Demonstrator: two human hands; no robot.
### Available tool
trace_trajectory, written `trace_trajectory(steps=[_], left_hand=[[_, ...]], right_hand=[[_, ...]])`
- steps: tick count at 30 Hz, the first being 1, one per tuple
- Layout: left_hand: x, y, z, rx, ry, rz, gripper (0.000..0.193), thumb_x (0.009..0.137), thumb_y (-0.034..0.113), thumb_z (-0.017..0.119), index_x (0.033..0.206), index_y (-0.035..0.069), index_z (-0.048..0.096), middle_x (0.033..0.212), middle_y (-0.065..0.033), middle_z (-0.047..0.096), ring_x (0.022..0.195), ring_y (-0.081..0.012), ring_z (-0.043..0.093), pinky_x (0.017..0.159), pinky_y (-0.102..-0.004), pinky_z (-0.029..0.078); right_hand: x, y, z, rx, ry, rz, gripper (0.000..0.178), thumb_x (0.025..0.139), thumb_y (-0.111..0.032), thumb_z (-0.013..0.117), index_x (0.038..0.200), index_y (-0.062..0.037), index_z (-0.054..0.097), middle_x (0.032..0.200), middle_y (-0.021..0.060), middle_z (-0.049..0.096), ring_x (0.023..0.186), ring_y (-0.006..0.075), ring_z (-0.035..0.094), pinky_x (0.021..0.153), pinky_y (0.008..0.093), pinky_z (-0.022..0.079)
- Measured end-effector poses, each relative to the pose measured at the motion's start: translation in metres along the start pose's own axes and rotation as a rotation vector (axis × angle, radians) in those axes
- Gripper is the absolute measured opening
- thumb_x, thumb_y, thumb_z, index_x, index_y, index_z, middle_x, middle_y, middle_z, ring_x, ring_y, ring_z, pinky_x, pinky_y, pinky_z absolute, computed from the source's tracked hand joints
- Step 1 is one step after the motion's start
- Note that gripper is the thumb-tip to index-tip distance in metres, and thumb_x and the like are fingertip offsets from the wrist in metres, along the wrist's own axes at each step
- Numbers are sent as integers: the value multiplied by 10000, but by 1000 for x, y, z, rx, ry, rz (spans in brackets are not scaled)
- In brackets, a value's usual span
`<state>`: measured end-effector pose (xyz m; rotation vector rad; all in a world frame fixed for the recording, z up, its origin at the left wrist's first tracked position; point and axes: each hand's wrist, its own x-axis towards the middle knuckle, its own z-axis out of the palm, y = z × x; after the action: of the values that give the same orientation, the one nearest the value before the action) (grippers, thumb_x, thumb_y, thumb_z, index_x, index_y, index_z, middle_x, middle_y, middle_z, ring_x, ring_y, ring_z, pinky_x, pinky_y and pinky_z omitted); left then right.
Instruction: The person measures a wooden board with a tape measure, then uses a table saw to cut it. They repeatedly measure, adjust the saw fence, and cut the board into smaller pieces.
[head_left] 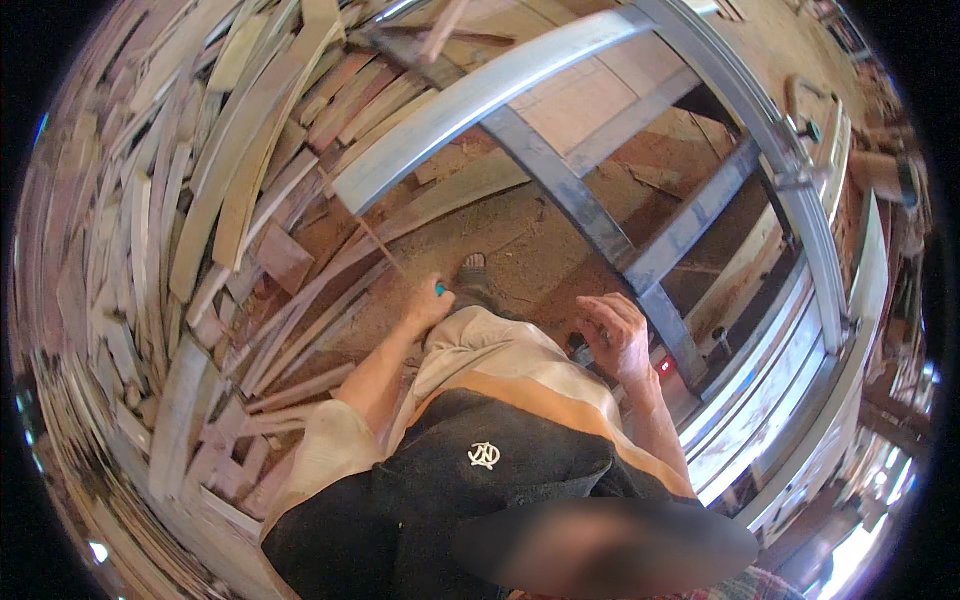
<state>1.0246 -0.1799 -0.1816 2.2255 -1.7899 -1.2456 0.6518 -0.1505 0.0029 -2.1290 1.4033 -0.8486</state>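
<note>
My left hand (430,305) is closed in front of my left thigh. A small teal end (440,289) pokes out between its fingers; the rest of that object is hidden. A thin brown strip (375,238) slants down toward this hand, and I cannot tell whether the hand holds it. My right hand (614,328) is raised at my right side, its fingers loosely bent and apart, with nothing seen in them. It is nearest to the dark metal crossbars (655,262) of a machine frame. Beside its wrist glows a small red display (665,366).
A silver curved-looking rail (490,85) spans ahead of me and joins a long metal track (790,170) at right. Heaped wooden offcuts and boards (225,170) fill the left side. My shoe (474,268) stands on the dusty floor (505,235).
</note>
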Motion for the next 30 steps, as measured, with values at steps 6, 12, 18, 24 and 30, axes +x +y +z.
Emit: trace_trajectory(steps=[6,12,18,24,30], left_hand=[[22,-163,19,-213,-186,-381,608,926,347,660,1415,-13,626,1359,-284,691,1295,-426,644,1087,-472,497],[-34,-164,6,-394,-14,-475,526,903,365,671,1293,15,713,1329,-281,703,1260,-407,666,1048,-455,514],[-103,-174,38,-370,174,-511,528,868,399,652,1196,-1,759,1224,-290,742,1186,-434,699,1015,-470,536],[-130,-235,76,-359,15,-700,528,864,389,652,1172,-24,771,1205,-303,744,1149,-456,706,988,-487,543],[-103,-261,24,-568,154,-597,525,869,380,672,1185,-29,766,1136,-283,766,1061,-413,735,938,-485,548]], right_hand=[[68,-19,39,71,-19,-97,340,811,-49,827,1139,-18,741,1056,159,776,909,363,744,806,450,604],[106,-11,62,71,-126,-112,366,811,-37,822,1171,-41,752,1083,155,777,964,366,735,855,438,593],[146,-42,60,364,-184,15,273,919,-98,796,1171,-6,746,1093,163,784,1025,345,756,897,423,590],[194,-179,23,1329,-522,-401,273,1009,-220,732,1081,42,768,1050,199,778,934,352,764,833,466,587],[235,-298,58,1676,-450,-659,320,1063,-237,675,977,52,784,989,228,774,790,319,763,724,443,574]])
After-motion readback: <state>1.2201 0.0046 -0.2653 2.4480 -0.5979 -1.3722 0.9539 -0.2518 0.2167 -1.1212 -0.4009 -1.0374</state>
